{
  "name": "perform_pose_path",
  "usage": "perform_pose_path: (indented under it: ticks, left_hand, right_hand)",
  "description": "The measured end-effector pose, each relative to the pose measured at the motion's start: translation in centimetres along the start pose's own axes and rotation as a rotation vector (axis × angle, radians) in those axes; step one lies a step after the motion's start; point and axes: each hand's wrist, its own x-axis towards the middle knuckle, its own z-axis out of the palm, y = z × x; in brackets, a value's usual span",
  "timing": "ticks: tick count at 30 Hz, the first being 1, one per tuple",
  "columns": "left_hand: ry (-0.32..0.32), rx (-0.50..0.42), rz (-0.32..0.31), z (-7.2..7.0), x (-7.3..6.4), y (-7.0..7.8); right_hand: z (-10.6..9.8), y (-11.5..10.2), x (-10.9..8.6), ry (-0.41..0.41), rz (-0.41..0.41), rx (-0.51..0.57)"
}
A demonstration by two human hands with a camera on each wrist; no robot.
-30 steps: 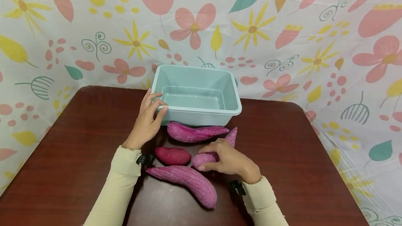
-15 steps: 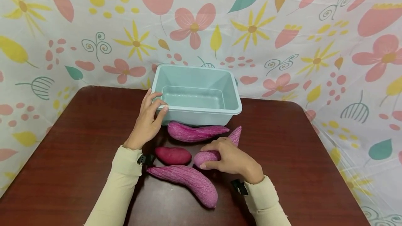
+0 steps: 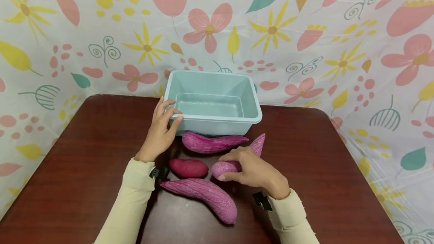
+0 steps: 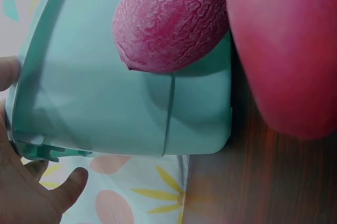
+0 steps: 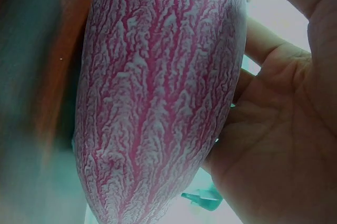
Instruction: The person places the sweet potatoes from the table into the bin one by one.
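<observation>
From where I stand, the biggest thing is the white cloth (image 3: 135,40) behind everything, printed with pink flowers, yellow blooms and teal leaves. Below it spreads the dark reddish-brown counter (image 3: 322,168), which looks the same as a second ago. The pale blue-green basin (image 3: 217,125) sits at its back edge, and it has kept its place.

Two cream sleeves (image 3: 127,199) reach in from the near side. The left hand (image 3: 157,133) stays at the basin's near left corner just as before, thumb at the front rim and fingers curved over the edge, holding it there. The right hand (image 3: 254,168) is what has changed: it has slid a little further right, its grip closed round a wrinkled purple vegetable (image 3: 225,169). That piece has come along with it, its rounded end poking out by the thumb and its tapered tip showing beyond the knuckles. It sits on the right of the group, in front of the basin.

The curved purple vegetable (image 3: 207,195) lies nearest the person, and another long purple vegetable (image 3: 211,143) lies along the basin's front wall; both stay put. Shorter than these, the smooth red sweet potato (image 3: 188,168) rests between them. A narrow gap now shows between it and the held piece, where a second ago the two were almost touching.
</observation>
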Motion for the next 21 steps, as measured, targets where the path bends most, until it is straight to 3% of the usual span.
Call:
perform_pose_path:
  ticks: [13, 21]
  left_hand:
    - [0.012, -0.003, -0.006, -0.2, 0.0, -0.1]
    - [-0.001, -0.010, -0.005, -0.1, 0.0, -0.2]
  right_hand:
    - [-1.1, -0.5, 0.0, 0.074, -0.104, -0.049]
    - [-1.5, -0.9, -0.3, 0.081, -0.077, -0.092]
